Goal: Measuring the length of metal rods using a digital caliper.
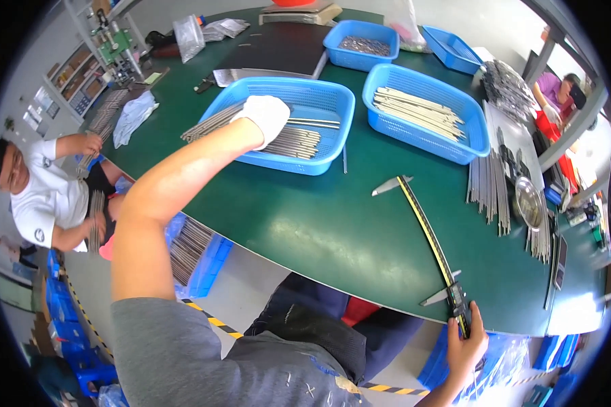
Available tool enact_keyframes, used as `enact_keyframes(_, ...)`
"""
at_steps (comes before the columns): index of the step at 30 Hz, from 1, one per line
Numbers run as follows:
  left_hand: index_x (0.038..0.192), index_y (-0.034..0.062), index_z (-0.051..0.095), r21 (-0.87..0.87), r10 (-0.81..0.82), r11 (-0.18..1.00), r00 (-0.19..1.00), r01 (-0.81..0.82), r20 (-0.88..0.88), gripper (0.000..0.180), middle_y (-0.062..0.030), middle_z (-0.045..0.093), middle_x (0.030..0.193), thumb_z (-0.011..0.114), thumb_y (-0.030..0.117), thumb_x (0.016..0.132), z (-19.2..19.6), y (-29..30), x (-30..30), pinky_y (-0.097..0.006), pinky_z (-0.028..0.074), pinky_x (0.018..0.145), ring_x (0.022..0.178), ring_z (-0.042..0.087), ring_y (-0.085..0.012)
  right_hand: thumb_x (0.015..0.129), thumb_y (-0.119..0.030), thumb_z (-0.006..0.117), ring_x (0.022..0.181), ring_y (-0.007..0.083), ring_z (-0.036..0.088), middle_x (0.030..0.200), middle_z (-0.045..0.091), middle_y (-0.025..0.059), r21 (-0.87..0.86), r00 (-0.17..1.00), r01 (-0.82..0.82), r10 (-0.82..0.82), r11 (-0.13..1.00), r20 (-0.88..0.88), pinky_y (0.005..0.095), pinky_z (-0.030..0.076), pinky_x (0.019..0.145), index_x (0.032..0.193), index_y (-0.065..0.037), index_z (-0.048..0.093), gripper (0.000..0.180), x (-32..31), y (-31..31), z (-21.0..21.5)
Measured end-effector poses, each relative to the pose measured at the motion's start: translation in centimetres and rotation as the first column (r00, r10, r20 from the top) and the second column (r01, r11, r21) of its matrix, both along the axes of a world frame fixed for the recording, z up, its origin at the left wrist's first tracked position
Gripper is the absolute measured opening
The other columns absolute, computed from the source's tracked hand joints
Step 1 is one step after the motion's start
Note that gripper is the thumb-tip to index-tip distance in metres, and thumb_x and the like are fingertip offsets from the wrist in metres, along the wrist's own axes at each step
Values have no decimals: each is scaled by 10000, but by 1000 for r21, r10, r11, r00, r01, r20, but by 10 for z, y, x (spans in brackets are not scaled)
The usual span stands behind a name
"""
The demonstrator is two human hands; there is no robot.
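Note:
My left hand [266,121], in a white glove, reaches into a blue plastic basket [347,115] and rests over the metal rods [293,144] lying there. Its fingers are hidden beneath the glove's back, so their grip does not show. In my bare right hand [467,342], at the table's near edge, is the body end of a long digital caliper [430,237]. The caliper's beam slants away across the green table, with its jaws spread far apart and nothing visible between them. A single thin rod [345,160] lies by the basket's right side.
A second blue basket [478,141] holds pale rods, and a smaller one [328,49] holds small metal parts. Bundled rods [489,190] and a metal bowl [528,202] are on the right. Seated at the left, another person [54,190] handles rods.

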State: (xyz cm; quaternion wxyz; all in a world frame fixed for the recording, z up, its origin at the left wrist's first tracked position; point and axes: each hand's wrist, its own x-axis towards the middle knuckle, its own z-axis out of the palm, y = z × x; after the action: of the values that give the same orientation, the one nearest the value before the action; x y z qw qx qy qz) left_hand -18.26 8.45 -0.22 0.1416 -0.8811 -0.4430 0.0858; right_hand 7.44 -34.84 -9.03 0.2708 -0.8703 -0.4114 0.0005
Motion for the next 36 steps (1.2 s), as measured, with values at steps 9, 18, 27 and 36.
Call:
enact_keyframes(9,1029,-4,623,118,-169,983,942,140,289,244,-217,631,938,446,105,899,15,19,-15,-433,493,793,888,627,-363,780,-205,704,551,288,536,758,590,124,-87,996,47,-40,995,78,372,396,504,897,-38,542,260,-30,10,31)
enact_keyframes(18,911,80,633,226,-665,267,9,937,747,225,-65,601,823,607,35,692,-51,-148,76,-366,507,658,732,600,-260,713,-173,728,499,172,503,625,542,69,-44,979,204,-204,978,-2,287,401,485,832,-40,559,247,-47,-11,23)
enact_keyframes(27,871,88,610,129,-687,215,56,968,724,194,-32,531,734,648,101,682,-91,-164,99,-357,531,765,655,581,-211,695,-149,733,503,156,500,643,562,58,-42,971,238,-239,970,-17,265,406,488,829,-37,573,237,-57,-18,29)
enact_keyframes(36,868,90,607,97,-657,269,109,958,746,183,-29,521,723,646,91,689,-91,-160,99,-409,521,859,648,588,-215,700,-144,726,511,130,489,625,545,52,-60,963,255,-259,965,-71,257,399,492,829,-33,572,229,-53,-15,30)
